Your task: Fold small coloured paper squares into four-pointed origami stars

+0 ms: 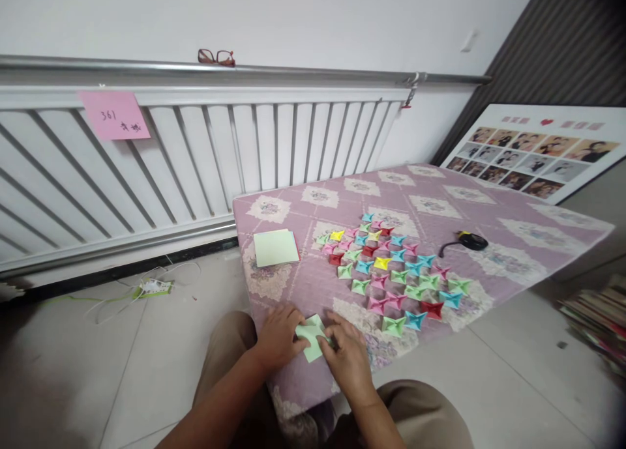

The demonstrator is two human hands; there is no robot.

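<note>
Near the front edge of the table, a partly folded sheet of light green origami paper [312, 351] lies between my two hands. My left hand [281, 335] grips its left side, thumb on top. From the right, my right hand [348, 351] holds the other side, its thumb pressed on the paper and its fingers curled over the edge. Beyond my left hand sits a stack of square paper [275, 247], pale green on top. Many small folded paper stars [382, 263] in green, pink, blue, red and yellow stand in rows to the right.
A purple patterned cloth [303, 292] covers the table. On its right side lies a black corded object [472, 241]. Behind is a white radiator [274, 143] with a pink note [115, 115]; glasses [216, 57] rest on the pipe. A photo board [533, 152] leans at the far right.
</note>
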